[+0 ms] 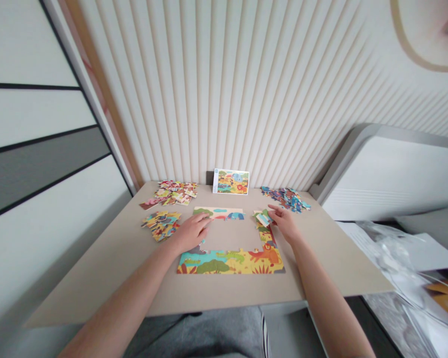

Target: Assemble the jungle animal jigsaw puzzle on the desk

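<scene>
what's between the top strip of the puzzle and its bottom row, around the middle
In the head view, bare tabletop lies between the top strip and the bottom row around the middle. The left hand covers part of the left side.

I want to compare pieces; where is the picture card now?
In the head view, the picture card stands at the far edge of the table, before the ribbed wall, between the reddish pieces at left and the bluish pieces at right.

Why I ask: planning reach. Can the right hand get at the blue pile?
Likely yes: the blue pile lies just beyond the right hand, nothing between, though that hand seemingly holds a piece.
</scene>
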A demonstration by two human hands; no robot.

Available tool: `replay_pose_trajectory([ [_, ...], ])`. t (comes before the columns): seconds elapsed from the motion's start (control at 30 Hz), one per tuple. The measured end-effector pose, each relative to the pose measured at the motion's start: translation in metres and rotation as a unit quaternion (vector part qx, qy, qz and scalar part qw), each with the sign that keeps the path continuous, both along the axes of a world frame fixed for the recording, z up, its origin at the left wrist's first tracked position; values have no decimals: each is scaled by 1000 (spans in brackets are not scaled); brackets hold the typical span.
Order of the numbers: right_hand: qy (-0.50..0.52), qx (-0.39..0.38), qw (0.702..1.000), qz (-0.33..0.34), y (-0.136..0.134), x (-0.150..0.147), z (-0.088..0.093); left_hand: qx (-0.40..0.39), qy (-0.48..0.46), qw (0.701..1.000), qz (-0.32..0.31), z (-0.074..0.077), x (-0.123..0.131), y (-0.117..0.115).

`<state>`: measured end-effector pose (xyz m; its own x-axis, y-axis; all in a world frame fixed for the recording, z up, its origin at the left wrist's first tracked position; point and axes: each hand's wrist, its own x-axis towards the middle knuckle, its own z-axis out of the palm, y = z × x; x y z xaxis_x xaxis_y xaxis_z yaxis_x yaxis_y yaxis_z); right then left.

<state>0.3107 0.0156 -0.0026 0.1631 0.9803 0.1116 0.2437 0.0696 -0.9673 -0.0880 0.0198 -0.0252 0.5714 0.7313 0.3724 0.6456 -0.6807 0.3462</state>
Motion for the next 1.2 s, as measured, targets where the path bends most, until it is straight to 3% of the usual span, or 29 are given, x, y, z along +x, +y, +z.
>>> replay_pose_trajectory([
  [0.4, -17, -19, 999, 40, 40, -39, -4, 3, 28, 1000, 8, 3, 1, -2],
  [0.63, -74, 53, 995, 39, 49, -36, -10, 2, 19, 1000, 6, 3, 1, -2],
  [0.87, -156, 111, 975, 117, 47, -42, -11, 6, 20, 1000, 7, 0, 0, -1],
  [1.0, -283, 169, 936, 122, 43, -43, -5, 6, 23, 1000, 6, 1, 0, -1],
  [1.2, -345, 144, 919, 128, 30, -22, 3, 2, 11, 1000, 1, 1, 0, -2],
])
